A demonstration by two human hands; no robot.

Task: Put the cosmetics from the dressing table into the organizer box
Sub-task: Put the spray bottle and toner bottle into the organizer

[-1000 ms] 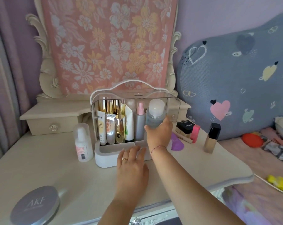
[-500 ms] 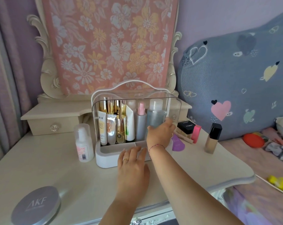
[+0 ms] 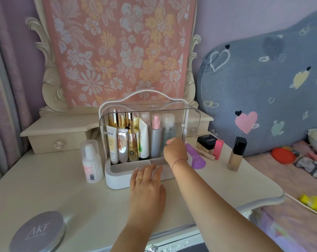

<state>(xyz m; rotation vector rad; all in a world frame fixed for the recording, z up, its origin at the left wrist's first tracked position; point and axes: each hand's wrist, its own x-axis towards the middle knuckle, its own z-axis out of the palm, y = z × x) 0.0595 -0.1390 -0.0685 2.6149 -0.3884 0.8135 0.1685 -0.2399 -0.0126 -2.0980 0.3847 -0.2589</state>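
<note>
The cream dressing table (image 3: 45, 188) stands against a lilac wall, its carved mirror frame draped with a pink floral cloth (image 3: 117, 51). A curtain (image 3: 1, 88) hangs at the left, and a bed with a grey heart-print headboard (image 3: 263, 88) lies to the right.

The organizer box (image 3: 117, 180) stands mid-table toward the back edge. It has a white base, a clear raised cover and a row of upright tubes and bottles. A clear bottle with a white cap (image 3: 167, 128) stands at the right end of that row.

The left hand (image 3: 146, 182) lies flat on the box's front rim, fingers straight and close together. The right hand (image 3: 175, 151) is at the clear bottle's lower part with fingers curled. Its back hides them, so I cannot tell whether they clasp the bottle.

A white pump bottle (image 3: 91, 160) stands just left of the box. Toward the right edge are a purple tube (image 3: 195, 159), partly hidden by the right wrist, a black-lidded jar (image 3: 206, 142), a pink lipstick (image 3: 217, 149) and a black-capped foundation bottle (image 3: 236, 153). A round AKF tin (image 3: 38, 231) sits at the front-left corner, cut off by the frame.
</note>
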